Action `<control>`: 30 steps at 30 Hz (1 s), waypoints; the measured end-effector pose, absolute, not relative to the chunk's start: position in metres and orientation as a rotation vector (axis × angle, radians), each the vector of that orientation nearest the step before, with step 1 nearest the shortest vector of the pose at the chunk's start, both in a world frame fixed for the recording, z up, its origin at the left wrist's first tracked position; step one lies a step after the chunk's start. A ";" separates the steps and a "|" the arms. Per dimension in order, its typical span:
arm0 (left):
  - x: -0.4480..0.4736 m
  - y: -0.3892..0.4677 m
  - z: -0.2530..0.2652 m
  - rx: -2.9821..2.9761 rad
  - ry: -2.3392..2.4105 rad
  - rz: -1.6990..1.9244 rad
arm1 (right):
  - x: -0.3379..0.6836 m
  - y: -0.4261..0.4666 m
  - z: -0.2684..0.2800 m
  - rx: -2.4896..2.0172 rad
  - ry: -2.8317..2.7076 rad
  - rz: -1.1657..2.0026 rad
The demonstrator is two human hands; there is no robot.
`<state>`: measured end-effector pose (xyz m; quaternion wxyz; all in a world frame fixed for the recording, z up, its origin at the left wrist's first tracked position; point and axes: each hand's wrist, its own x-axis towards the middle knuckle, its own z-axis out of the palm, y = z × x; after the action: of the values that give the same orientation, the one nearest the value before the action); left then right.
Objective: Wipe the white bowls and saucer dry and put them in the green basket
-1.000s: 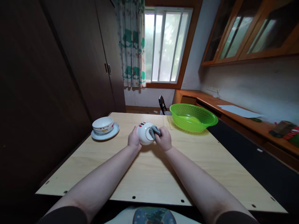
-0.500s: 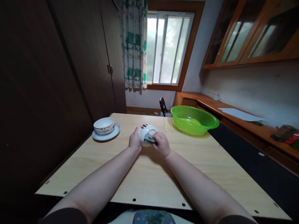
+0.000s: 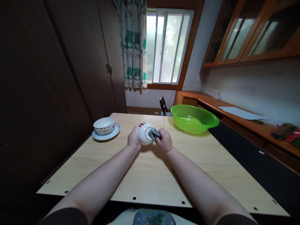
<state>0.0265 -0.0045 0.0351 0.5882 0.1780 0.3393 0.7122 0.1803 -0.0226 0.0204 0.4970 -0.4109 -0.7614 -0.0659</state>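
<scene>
A white bowl (image 3: 142, 135) with a red and dark print is held tilted above the table, its underside and foot ring turned towards me. My left hand (image 3: 133, 138) grips it by the left side. In my right hand (image 3: 165, 140) a grey-green cloth (image 3: 154, 134) is pinched, and it touches the bowl's base near the foot ring. The fingers of my left hand behind the bowl are hidden.
On the wooden table (image 3: 140, 175), two stacked bowls (image 3: 104, 125) stand on a plate (image 3: 112, 135) at the left. A green plastic basin (image 3: 194, 120) sits at the far right, with chopsticks (image 3: 169, 123) beside it. Behind the table is a chair (image 3: 163, 104).
My right hand has moved the cloth slightly right and up across the bowl's base. The bowl has turned a little and shifted slightly left in my left hand.
</scene>
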 end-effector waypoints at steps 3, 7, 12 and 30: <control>0.027 -0.005 0.032 0.488 0.889 1.666 | 0.180 -0.022 0.021 -1.061 -1.778 -0.165; 0.030 -0.009 0.028 0.585 0.927 1.610 | 0.179 -0.025 0.020 -1.030 -1.787 -0.163; 0.030 -0.011 0.025 0.644 0.912 1.608 | 0.176 -0.033 0.018 -0.900 -1.893 -0.185; 0.002 0.012 0.033 0.594 1.151 1.874 | 0.162 -0.033 0.030 -0.997 -1.903 0.556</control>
<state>0.0018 0.0119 0.0332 0.4183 0.2370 0.4590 0.7472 0.1619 -0.0325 0.0297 0.4450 -0.4022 -0.7680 0.2245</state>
